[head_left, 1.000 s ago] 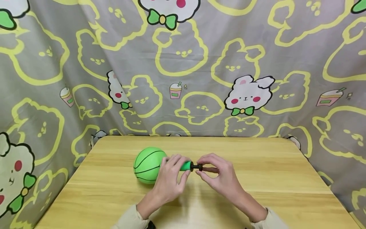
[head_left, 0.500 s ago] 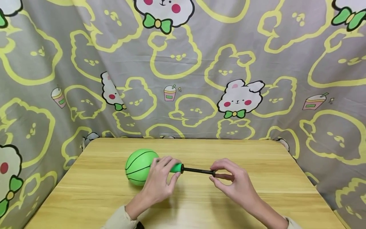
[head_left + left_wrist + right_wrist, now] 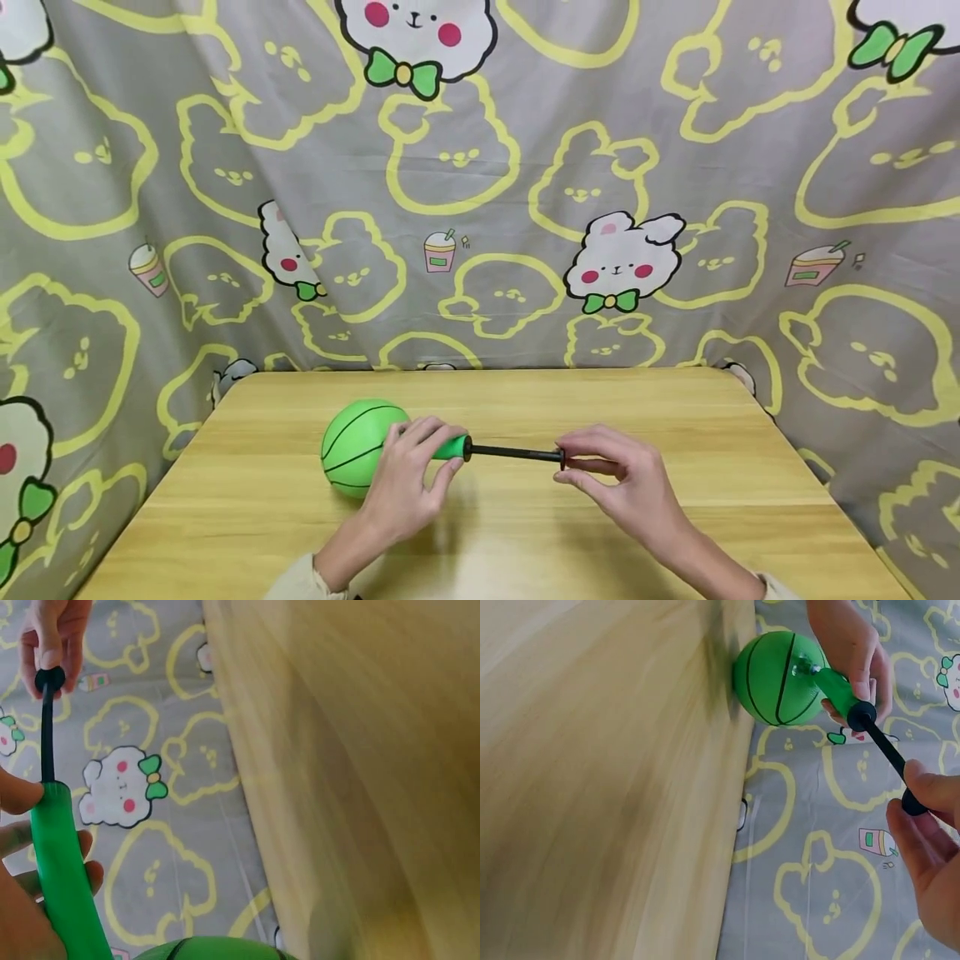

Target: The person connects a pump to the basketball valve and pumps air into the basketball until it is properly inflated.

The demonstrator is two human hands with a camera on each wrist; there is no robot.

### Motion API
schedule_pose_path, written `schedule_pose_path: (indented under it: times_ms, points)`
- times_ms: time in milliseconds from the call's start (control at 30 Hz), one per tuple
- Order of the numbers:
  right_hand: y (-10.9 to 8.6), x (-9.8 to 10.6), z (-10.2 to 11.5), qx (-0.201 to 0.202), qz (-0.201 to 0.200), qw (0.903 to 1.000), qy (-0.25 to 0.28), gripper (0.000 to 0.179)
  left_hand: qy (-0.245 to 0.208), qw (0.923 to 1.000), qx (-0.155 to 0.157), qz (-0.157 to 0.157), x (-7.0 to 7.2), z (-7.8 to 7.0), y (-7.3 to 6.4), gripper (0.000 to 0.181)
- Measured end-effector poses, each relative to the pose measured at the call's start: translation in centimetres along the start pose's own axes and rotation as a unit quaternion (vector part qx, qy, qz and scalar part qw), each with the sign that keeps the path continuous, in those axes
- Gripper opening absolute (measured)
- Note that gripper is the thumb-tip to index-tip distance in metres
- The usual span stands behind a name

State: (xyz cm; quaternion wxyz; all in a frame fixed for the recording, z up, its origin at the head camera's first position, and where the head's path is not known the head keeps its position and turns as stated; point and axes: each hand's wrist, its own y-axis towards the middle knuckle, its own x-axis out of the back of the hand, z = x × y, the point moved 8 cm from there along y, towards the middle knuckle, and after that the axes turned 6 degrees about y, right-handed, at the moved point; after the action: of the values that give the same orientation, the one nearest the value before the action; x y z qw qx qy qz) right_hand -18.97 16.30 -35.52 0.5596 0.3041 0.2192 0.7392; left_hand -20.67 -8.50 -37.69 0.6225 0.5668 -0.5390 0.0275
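Note:
A green ball (image 3: 354, 450) with black lines sits on the wooden table, left of centre. My left hand (image 3: 411, 479) grips the green barrel of a hand pump (image 3: 450, 447), whose inner end meets the ball in the right wrist view. The pump's black rod (image 3: 513, 452) is drawn well out to the right. At its end, my right hand (image 3: 626, 479) pinches the small black handle (image 3: 913, 802) between thumb and fingers. In the left wrist view the green barrel (image 3: 64, 870) lies along my left fingers, and only the top of the ball (image 3: 214, 949) shows.
The wooden table (image 3: 675, 417) stretches out under both hands. Behind it and at both sides hangs a grey curtain (image 3: 480, 333) printed with yellow bear outlines and white rabbits. The table's far edge runs close to the curtain.
My right hand has pulled the pump's handle to the right, so a long stretch of rod now shows. The left hand keeps its grip on the barrel. The head view has shifted slightly.

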Motion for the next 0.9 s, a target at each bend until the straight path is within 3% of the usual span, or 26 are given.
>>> schedule_pose_path:
  times_ms: [167, 500, 900]
  points:
    - [-0.7, -0.6, 0.0, 0.047, 0.003, 0.9989, -0.005, 0.042, -0.006, 1.0000, 0.001, -0.005, -0.3, -0.5, -0.7, 0.025]
    - [-0.2, -2.1, -0.2, 0.078, 0.000, 0.9966, -0.029, 0.043, -0.017, 0.9998, 0.004, 0.001, -1.1, -1.4, -0.5, 0.026]
    - [1.7, -4.8, -0.9, 0.069, 0.011, 0.9972, -0.026, 0.033, -0.017, 0.9998, 0.003, 0.010, -1.4, -2.0, 0.4, 0.028]
